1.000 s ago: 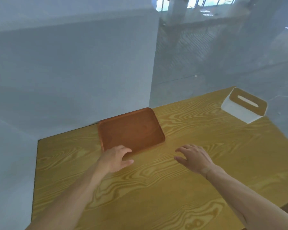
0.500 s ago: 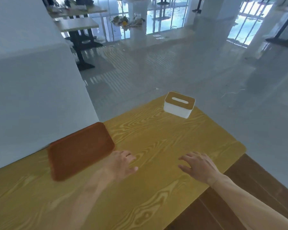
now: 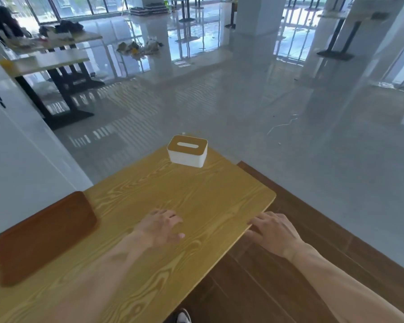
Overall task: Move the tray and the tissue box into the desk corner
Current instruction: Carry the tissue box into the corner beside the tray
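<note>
Tissue box sits at tabletop far corner, long axis crosswise, straight ahead of left hand, the nearer hand. Right hand is at right edge; both empty, fingers loosely spread. Tray lies against left edge by the wall.
</note>
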A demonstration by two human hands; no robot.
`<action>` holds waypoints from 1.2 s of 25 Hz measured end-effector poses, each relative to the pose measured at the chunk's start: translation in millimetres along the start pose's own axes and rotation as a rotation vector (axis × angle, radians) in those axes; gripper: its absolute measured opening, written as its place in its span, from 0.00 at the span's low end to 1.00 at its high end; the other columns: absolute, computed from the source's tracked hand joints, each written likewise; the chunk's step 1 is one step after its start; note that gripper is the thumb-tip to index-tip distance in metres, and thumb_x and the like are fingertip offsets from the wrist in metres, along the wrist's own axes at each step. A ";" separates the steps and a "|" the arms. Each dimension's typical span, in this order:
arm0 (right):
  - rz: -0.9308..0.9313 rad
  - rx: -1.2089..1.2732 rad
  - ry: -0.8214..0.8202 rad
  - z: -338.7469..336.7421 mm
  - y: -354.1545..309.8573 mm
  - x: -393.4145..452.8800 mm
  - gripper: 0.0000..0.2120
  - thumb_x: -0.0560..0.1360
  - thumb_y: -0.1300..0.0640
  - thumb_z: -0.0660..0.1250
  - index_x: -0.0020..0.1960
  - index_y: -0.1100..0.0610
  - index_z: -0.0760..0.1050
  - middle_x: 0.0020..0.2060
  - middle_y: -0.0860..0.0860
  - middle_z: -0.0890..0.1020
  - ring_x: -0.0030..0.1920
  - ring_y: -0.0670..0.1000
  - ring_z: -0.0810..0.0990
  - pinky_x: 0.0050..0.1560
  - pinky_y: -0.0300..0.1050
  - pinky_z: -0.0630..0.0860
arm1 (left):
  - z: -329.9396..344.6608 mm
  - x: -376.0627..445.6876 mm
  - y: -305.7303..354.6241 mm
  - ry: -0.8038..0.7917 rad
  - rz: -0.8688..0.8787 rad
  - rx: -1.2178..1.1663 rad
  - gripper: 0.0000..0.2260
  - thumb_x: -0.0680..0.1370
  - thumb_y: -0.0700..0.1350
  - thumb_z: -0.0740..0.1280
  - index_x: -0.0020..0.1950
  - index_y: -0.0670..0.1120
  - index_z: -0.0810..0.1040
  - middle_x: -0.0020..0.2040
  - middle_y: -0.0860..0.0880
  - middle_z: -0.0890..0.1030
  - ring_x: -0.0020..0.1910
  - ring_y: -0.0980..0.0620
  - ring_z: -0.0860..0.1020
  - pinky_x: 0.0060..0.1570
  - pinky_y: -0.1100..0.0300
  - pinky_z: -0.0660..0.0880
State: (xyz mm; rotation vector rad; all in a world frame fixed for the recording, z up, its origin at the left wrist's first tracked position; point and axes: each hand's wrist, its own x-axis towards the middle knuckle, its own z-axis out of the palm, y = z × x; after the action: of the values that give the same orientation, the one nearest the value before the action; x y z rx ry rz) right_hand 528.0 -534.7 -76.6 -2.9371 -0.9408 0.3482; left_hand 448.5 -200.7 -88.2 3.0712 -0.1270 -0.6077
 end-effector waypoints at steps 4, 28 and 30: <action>0.023 0.038 -0.006 -1.2 15.6 11.1 0.22 0.80 0.37 0.55 0.68 0.46 0.74 0.65 0.45 0.79 0.67 0.49 0.73 0.68 0.51 0.67 | -3.2 19.2 0.5 -0.021 0.000 0.000 0.28 0.78 0.67 0.55 0.73 0.54 0.68 0.74 0.49 0.69 0.72 0.48 0.66 0.72 0.48 0.58; -0.110 0.032 -0.009 -26.1 -4.8 369.1 0.36 0.74 0.32 0.63 0.76 0.47 0.61 0.75 0.49 0.67 0.75 0.54 0.63 0.70 0.56 0.65 | -58.3 256.1 -187.3 0.038 -0.062 -0.014 0.34 0.74 0.67 0.61 0.76 0.55 0.59 0.75 0.49 0.66 0.74 0.46 0.61 0.74 0.43 0.53; -0.124 0.005 -0.022 -26.2 -8.3 398.0 0.41 0.73 0.30 0.62 0.79 0.47 0.55 0.78 0.52 0.61 0.78 0.55 0.56 0.73 0.59 0.62 | -67.5 283.5 -199.8 0.075 -0.056 -0.006 0.38 0.73 0.69 0.62 0.78 0.57 0.55 0.78 0.49 0.60 0.77 0.47 0.56 0.75 0.43 0.52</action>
State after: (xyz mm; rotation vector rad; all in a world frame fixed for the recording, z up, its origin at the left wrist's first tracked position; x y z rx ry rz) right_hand 844.1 -297.2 -130.1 -2.8588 -1.1159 0.3776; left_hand 750.9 -25.0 -138.2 3.0964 -0.0381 -0.4930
